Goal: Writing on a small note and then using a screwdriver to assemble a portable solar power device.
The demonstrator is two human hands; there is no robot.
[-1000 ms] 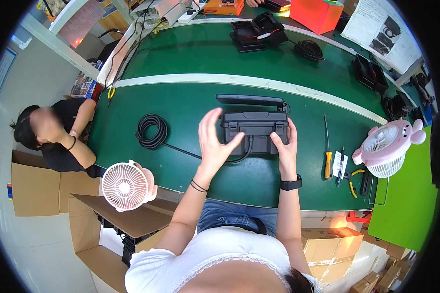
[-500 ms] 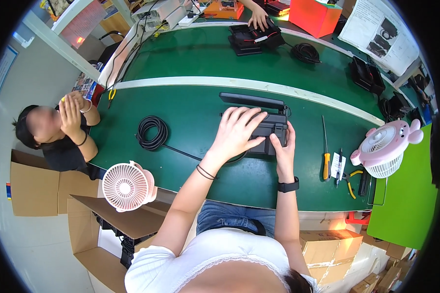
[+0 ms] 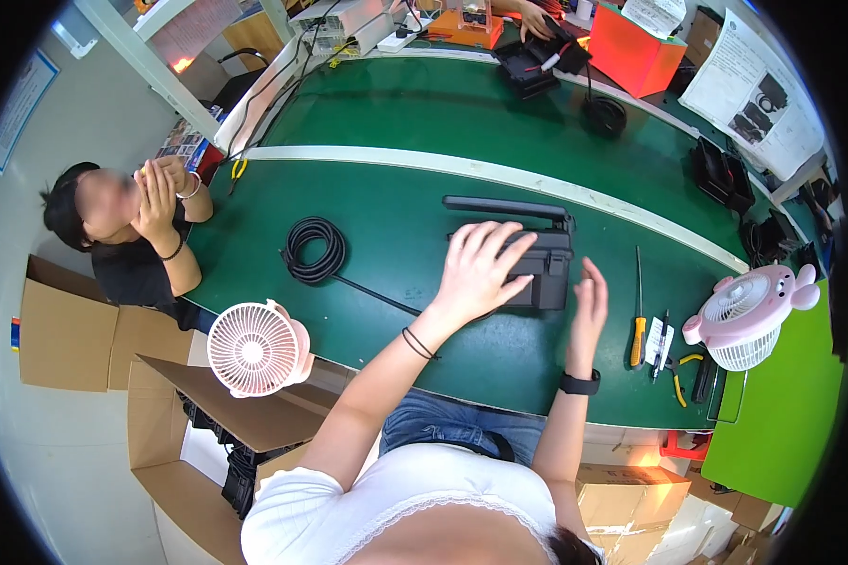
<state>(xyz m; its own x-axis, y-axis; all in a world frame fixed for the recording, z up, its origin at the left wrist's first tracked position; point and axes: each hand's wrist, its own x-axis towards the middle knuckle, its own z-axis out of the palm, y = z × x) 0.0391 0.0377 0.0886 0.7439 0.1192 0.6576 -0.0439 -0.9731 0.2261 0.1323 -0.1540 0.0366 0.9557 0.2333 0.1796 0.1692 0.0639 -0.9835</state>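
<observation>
A black plastic case [image 3: 551, 273] with a long raised bar [image 3: 504, 205] along its far side lies on the green worktable in front of me. My left hand [image 3: 485, 268] rests across its left part, fingers spread over the top and thumb apart. That hand hides part of the case. Just right of the case, my right hand [image 3: 589, 306] is held clear of it, fingers stretched out and nothing in them. A black cable [image 3: 377, 294] runs from beneath my left hand to a coil [image 3: 316, 250] on the left.
To the right lie an orange-handled screwdriver [image 3: 639, 341], a pen [image 3: 660, 347] on white paper, and yellow-handled pliers [image 3: 678, 377]. Pink fans [image 3: 254, 350] stand at both sides. A white rail [image 3: 396, 164] crosses the table. One co-worker sits left; another's hand [image 3: 535, 21] touches black parts at the back.
My right hand has let go of the case's right side and moved off to the right. My left hand stays on the case. The whole view has shifted slightly.
</observation>
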